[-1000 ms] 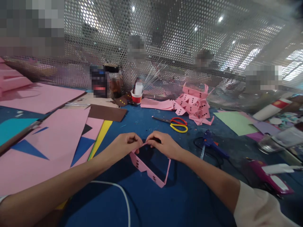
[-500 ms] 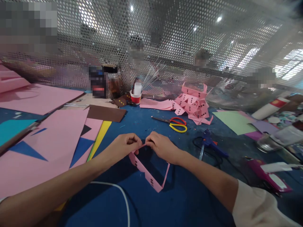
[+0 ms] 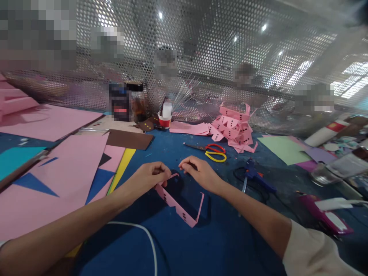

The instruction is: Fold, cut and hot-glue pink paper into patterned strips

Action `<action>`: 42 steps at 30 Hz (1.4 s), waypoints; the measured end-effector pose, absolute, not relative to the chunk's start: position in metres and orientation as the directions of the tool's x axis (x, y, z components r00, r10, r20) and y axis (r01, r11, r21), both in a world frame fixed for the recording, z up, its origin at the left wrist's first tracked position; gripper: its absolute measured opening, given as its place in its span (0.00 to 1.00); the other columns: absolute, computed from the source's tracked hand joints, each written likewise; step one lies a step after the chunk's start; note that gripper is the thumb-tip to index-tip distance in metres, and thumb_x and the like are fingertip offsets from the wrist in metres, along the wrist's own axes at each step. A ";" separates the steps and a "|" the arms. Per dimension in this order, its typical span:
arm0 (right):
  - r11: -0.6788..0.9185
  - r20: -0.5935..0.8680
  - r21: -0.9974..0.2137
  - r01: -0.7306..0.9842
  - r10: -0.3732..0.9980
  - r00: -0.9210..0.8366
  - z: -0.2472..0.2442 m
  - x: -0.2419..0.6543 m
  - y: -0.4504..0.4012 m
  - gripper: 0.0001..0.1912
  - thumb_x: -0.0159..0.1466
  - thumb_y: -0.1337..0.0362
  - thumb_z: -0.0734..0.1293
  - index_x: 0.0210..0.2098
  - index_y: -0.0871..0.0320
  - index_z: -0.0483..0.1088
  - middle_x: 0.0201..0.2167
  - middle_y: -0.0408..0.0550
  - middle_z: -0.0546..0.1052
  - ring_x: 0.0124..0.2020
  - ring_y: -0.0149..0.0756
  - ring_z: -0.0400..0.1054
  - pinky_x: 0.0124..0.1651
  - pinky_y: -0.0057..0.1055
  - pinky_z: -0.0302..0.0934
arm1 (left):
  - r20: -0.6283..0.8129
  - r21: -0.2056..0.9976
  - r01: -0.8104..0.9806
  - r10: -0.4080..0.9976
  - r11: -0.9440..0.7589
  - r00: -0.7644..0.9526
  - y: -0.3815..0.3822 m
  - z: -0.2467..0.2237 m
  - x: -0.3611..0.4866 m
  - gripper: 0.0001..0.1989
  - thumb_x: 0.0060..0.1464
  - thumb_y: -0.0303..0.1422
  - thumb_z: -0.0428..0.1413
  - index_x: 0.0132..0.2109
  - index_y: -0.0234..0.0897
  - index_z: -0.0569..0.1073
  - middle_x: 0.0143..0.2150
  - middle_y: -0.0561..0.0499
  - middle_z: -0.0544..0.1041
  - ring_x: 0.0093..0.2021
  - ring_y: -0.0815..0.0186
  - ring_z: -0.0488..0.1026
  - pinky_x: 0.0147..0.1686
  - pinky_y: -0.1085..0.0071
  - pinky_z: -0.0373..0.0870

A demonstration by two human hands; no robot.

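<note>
My left hand (image 3: 156, 175) pinches one end of a folded pink paper strip (image 3: 184, 214), which has black dots and a small notch in its edge. Its near side runs down to the right, and the far end bends back up with a hooked tip. Just right of the held end, my right hand (image 3: 195, 168) is apart from the strip, fingers curled together; whether anything small is between them cannot be made out. Beyond the hands lie scissors (image 3: 215, 152) with one red and one yellow handle.
Similar pink strips are piled (image 3: 234, 126) at the back. A blue glue gun (image 3: 255, 175) with its cord lies right, near a magenta tool (image 3: 324, 214). Pink sheets (image 3: 66, 168) cover the left. A white cable (image 3: 149, 234) curves in front, and a cup (image 3: 165, 119) stands behind.
My right hand has let go of the strip's end and moved slightly right. The strip's free arm has shifted a little up and left, while my left hand keeps its hold.
</note>
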State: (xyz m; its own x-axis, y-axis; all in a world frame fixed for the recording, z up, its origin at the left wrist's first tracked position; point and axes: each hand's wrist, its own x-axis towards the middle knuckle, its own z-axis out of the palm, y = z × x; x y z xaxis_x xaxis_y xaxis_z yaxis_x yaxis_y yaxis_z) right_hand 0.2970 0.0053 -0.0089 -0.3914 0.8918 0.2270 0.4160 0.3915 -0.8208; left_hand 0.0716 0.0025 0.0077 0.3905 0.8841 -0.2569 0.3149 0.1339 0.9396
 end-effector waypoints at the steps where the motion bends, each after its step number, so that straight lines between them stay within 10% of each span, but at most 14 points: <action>1: 0.408 0.252 -0.806 0.429 0.892 -0.375 -0.007 0.298 0.006 0.10 0.72 0.62 0.60 0.43 0.57 0.73 0.41 0.46 0.78 0.41 0.32 0.73 0.46 0.30 0.63 | -0.253 0.941 0.312 0.886 0.131 0.390 0.003 0.007 0.071 0.11 0.51 0.40 0.58 0.35 0.37 0.73 0.25 0.57 0.74 0.23 0.67 0.74 0.29 0.71 0.66; 8: 0.465 0.361 -0.671 0.578 0.885 -0.293 0.035 0.312 -0.005 0.06 0.70 0.62 0.64 0.42 0.56 0.72 0.39 0.45 0.77 0.40 0.33 0.71 0.44 0.30 0.62 | -0.225 0.954 0.275 0.888 0.118 0.400 0.006 0.006 0.070 0.14 0.52 0.43 0.60 0.36 0.36 0.72 0.25 0.56 0.73 0.23 0.69 0.71 0.25 0.73 0.60; 18: 0.158 0.002 -0.712 0.684 0.975 -0.223 0.032 0.344 -0.067 0.10 0.71 0.55 0.62 0.42 0.53 0.70 0.28 0.41 0.77 0.28 0.31 0.70 0.33 0.29 0.59 | -0.200 0.962 0.252 0.895 0.103 0.399 0.004 0.005 0.069 0.17 0.55 0.47 0.60 0.37 0.36 0.73 0.28 0.55 0.74 0.27 0.67 0.74 0.28 0.72 0.58; 28: -0.060 -0.131 -0.956 0.289 0.964 -0.233 0.014 0.343 -0.063 0.11 0.70 0.55 0.63 0.40 0.58 0.66 0.37 0.49 0.80 0.26 0.29 0.68 0.32 0.30 0.61 | -0.174 0.974 0.205 0.896 0.096 0.408 0.001 0.008 0.072 0.14 0.56 0.44 0.60 0.36 0.36 0.73 0.29 0.55 0.72 0.28 0.69 0.67 0.28 0.72 0.58; 42: -0.251 -0.207 -0.961 -0.114 0.930 -0.303 0.005 0.348 -0.062 0.15 0.68 0.53 0.68 0.38 0.60 0.69 0.37 0.49 0.78 0.30 0.27 0.67 0.35 0.26 0.60 | -0.227 0.974 0.080 0.876 0.214 0.425 -0.002 0.008 0.071 0.12 0.57 0.42 0.60 0.35 0.37 0.72 0.32 0.55 0.69 0.30 0.70 0.65 0.32 0.73 0.65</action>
